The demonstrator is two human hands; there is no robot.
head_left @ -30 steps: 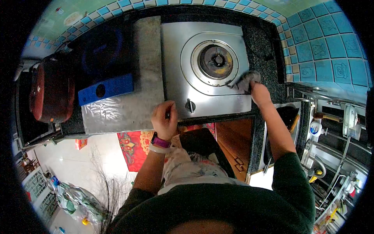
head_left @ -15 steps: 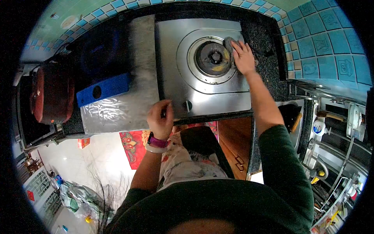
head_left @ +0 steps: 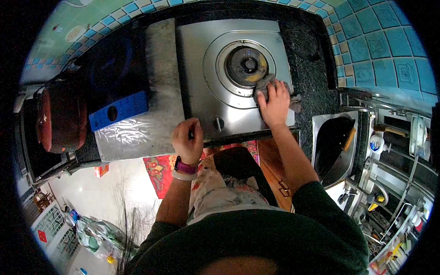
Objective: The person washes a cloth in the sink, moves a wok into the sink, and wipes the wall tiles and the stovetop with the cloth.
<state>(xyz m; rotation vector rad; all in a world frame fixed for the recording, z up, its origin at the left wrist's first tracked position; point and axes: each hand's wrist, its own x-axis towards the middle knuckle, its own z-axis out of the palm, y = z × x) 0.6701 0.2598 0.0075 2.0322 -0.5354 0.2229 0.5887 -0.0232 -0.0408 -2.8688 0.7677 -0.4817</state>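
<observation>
My right hand [head_left: 276,104] presses a grey cloth [head_left: 262,89] flat against the steel top of the gas stove [head_left: 201,87]. The cloth covers the lower right part of the burner ring, and a dark end of it sticks out to the right of my hand. Beside the cloth is the round burner [head_left: 249,64], dark with yellowish stains. My left hand [head_left: 187,136] hovers by the stove's front edge, fingers curled into a loose fist with nothing visible in them. A control knob [head_left: 219,123] is just to its right.
Left of the stove lie a silvery sheet [head_left: 133,137] and a blue panel with a round hole [head_left: 119,111]. A dark red appliance [head_left: 63,114] stands at the far left. On the right, a sink [head_left: 344,158] holds a black wok [head_left: 332,137], near a dish rack [head_left: 398,183].
My right hand has moved the cloth from the burner's right side toward the stove's front. My left hand keeps its curled pose. The view has shifted slightly, showing more of the sink.
</observation>
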